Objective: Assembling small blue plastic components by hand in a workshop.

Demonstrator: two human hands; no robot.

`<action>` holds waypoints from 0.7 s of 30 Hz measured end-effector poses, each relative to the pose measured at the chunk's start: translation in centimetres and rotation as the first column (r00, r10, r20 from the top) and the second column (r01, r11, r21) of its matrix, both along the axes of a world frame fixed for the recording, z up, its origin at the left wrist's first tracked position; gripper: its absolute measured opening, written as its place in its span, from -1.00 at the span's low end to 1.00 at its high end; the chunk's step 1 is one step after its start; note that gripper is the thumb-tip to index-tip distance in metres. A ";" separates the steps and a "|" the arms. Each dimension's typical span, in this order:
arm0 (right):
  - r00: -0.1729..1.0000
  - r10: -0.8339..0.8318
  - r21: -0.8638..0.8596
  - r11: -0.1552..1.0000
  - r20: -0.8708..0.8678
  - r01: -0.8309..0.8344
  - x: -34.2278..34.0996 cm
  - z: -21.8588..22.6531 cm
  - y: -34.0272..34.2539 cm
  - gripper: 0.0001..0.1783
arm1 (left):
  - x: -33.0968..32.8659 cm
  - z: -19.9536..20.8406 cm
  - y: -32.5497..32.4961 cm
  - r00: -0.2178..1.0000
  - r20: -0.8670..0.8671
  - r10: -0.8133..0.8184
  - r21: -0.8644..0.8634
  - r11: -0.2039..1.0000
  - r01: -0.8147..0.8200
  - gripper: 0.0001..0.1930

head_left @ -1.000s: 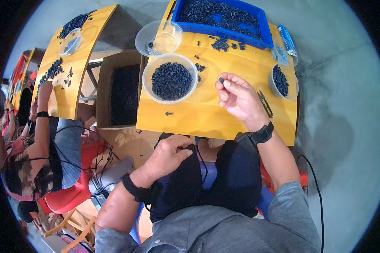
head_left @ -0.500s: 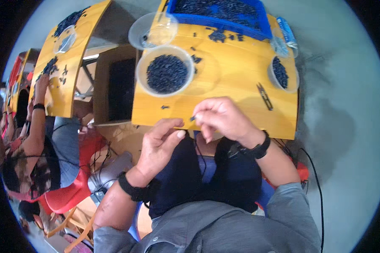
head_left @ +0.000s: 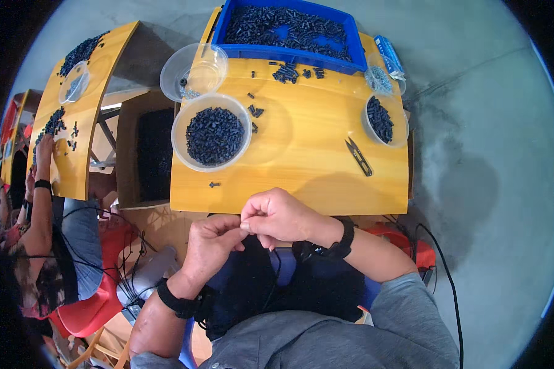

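Observation:
Just off the table's near edge, above my lap, the fingertips of my left hand [head_left: 210, 246] and my right hand [head_left: 278, 215] meet in a pinch. Fingers hide whatever sits between them; a small dark piece showed in my right fingertips a moment earlier. On the yellow table [head_left: 301, 147], a single small black part [head_left: 214, 184] lies nearest to my hands. Beyond it stands a clear round tub [head_left: 177, 144] filled with small black tubular parts [head_left: 214, 135]. Black thread snips [head_left: 358, 157] lie at the right, beside a smaller clear cup [head_left: 400, 132] of black parts.
A blue tray [head_left: 289, 52] of black parts spans the back, with loose pieces [head_left: 285, 73] before it. Another clear tub [head_left: 206, 64] overhangs the left edge. A bag of clear bits [head_left: 378, 80] lies back right. At left, a co-worker's hand [head_left: 44, 150] touches parts on another table.
My right hand has come to my left, and their fingertips now meet. The dark piece between them is no longer visible. The view has shifted, so the table appears lower and further left.

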State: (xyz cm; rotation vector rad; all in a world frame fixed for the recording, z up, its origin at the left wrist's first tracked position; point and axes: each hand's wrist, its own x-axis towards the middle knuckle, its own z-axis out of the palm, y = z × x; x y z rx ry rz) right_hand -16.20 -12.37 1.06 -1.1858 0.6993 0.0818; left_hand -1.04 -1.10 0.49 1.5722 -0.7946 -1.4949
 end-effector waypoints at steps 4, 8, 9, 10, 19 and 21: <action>0.998 -0.058 -0.020 0.998 0.032 0.058 0.2 0.3 -1.1 -0.90 | 0.3 0.2 -0.1 0.999 -0.052 0.012 0.061 0.998 -0.009 -0.90; 0.849 -0.515 -0.408 0.755 0.118 0.514 -0.5 -1.9 -8.3 -0.87 | 0.2 0.4 0.2 0.994 -0.112 0.021 0.037 0.999 -0.017 -0.93; 0.834 -0.530 -0.655 0.576 0.156 0.489 -1.4 -3.4 -11.4 -0.86 | 0.2 0.3 0.2 0.993 -0.112 0.019 0.033 0.999 -0.015 -0.93; 0.822 -0.534 -0.840 0.339 0.198 0.423 -2.4 -4.4 -14.4 -0.84 | 0.1 0.3 0.2 0.995 -0.093 -0.040 0.000 0.999 0.040 -0.93; 0.550 -0.829 -0.994 0.108 -0.106 -0.029 -4.1 -6.1 -23.3 -0.77 | 0.6 -0.1 0.8 0.990 -0.121 -0.071 -0.005 0.997 0.070 -0.91; 0.534 -0.829 -0.975 0.218 -0.167 0.034 -3.8 -6.7 -24.4 -0.73 | 0.6 0.0 0.9 0.990 -0.130 -0.060 0.006 0.998 0.061 -0.89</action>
